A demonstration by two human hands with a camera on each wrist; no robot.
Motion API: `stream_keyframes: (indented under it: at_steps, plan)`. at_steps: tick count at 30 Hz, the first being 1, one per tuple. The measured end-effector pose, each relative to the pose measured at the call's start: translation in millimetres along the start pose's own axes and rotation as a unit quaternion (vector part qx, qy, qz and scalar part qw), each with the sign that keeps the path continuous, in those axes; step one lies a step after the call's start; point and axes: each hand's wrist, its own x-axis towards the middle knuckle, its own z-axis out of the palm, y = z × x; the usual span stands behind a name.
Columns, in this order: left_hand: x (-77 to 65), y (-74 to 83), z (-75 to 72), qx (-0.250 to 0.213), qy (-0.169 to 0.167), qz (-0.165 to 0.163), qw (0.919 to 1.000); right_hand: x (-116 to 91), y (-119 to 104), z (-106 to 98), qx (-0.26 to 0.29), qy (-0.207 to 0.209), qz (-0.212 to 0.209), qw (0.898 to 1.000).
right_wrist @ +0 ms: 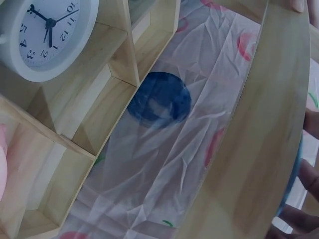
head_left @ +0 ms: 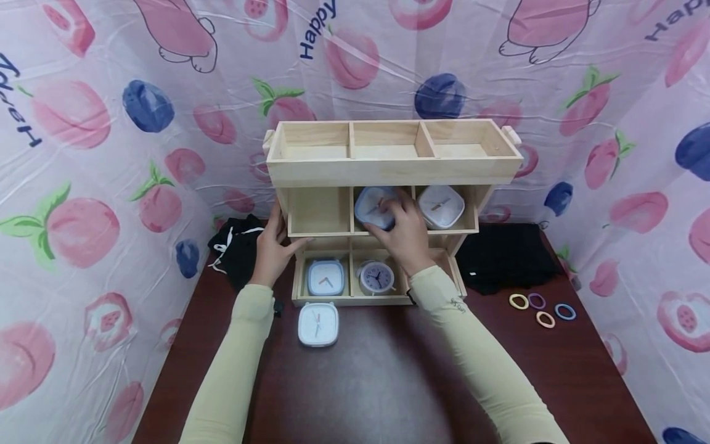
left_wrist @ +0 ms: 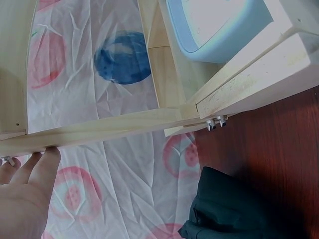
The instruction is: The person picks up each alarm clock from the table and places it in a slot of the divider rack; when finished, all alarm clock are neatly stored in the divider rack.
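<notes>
A light-wood tiered organizer box (head_left: 394, 174) stands on the table, its tiers split into compartments. My left hand (head_left: 270, 251) holds the middle tier's left end, thumb along the lower front edge; in the left wrist view its fingers (left_wrist: 44, 172) touch a wood panel. My right hand (head_left: 407, 237) grips a blue square alarm clock (head_left: 373, 208) in the middle tier's central compartment. A white alarm clock (head_left: 441, 206) sits right of it. The lower tier bears a light-blue square clock (head_left: 326, 277) and a round white clock (head_left: 377, 277).
Another pale square clock (head_left: 318, 324) lies before the box. Black cloths lie at the left (head_left: 237, 250) and right (head_left: 507, 258). Several coloured rings (head_left: 537, 301) are at the right. A patterned sheet (head_left: 355, 80) surrounds the dark red table (head_left: 582, 357).
</notes>
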Motion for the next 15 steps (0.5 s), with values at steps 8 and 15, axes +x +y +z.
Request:
stream_keyframes:
  at_steps: [8, 15]
  plan:
    - [0.4, 2.4, -1.3, 0.009, -0.006, -0.019, 0.9998, -13.1, -6.1, -4.5, -0.025, 0.028, -0.036, 0.999]
    - [0.0, 0.9, -0.9, 0.009, -0.006, -0.018, 0.9998, -52.5, -29.0, -1.6, 0.026, 0.06, -0.105, 0.992]
